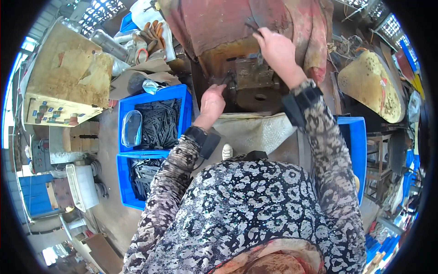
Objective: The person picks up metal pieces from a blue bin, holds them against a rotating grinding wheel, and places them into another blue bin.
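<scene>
My left hand [212, 102] is at the left side of the wet brown machine bay, its fingers pinched together at a thin dark bit I cannot make out. My right hand [279, 52] is raised higher, in front of the reddish cloth [228, 23], with its fingers closed on a short dark strip [251, 27]. Between and below the hands sit a rusty metal block [253, 75] and a flat round-edged plate [259, 99] with a hole in it. Wide dark bands circle both wrists.
To my left stand two blue crates [188, 107] of dark flat strips, the upper one with a clear plastic tub [132, 128]. Another blue crate [359, 150] is at my right. A worn control cabinet [64, 112] stands far left; gloves [154, 33] lie beyond the crates. A pale sheet [253, 132] hangs before me.
</scene>
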Demonstrator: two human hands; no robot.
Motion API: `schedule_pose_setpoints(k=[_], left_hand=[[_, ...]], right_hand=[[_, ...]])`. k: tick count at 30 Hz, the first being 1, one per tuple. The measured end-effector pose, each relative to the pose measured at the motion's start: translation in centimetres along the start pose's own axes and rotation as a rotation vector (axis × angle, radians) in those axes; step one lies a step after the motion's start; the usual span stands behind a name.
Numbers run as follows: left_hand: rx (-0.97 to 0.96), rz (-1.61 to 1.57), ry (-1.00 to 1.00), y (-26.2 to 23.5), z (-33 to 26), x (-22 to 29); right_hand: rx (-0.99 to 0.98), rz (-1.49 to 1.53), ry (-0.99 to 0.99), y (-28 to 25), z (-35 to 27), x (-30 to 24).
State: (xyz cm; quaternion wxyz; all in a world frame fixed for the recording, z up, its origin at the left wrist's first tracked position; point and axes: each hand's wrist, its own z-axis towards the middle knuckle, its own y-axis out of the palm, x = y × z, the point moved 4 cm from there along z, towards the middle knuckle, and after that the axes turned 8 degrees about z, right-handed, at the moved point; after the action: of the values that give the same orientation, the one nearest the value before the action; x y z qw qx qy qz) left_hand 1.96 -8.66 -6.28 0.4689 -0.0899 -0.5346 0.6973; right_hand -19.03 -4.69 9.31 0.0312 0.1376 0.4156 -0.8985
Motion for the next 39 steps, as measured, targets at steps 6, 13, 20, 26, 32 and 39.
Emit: schedule_pose_setpoints(k=[6, 13, 20, 26, 32, 39], left_hand=[[0.018, -0.031, 0.000, 0.2, -0.1, 1.5], [-0.016, -0.039, -0.015, -0.1, -0.3, 2.0], [-0.058, -0.062, -0.023, -0.9, -0.6, 2.3], [-0.073, -0.054, 0.001, -1.2, -0.8, 2.5], [-0.099, -0.039, -0.005, -1.1, -1.1, 2.0], [-0.116, 0.027, -0.026, -0.6, -0.6, 1.6]], right_hand=[[-0.046, -0.087, 0.020, 2.9, 4.7, 3.5], [-0.115, -0.086, 0.033, 4.0, 6.1, 4.3], [-0.119, -0.067, 0.036, 3.3, 6.2, 3.7], [-0.141, -0.065, 0.077, 3.1, 6.1, 3.3], [-0.143, -0.042, 0.078, 3.5, 5.7, 2.7], [-0.099, -0.025, 0.079, 3.6, 6.2, 2.5]])
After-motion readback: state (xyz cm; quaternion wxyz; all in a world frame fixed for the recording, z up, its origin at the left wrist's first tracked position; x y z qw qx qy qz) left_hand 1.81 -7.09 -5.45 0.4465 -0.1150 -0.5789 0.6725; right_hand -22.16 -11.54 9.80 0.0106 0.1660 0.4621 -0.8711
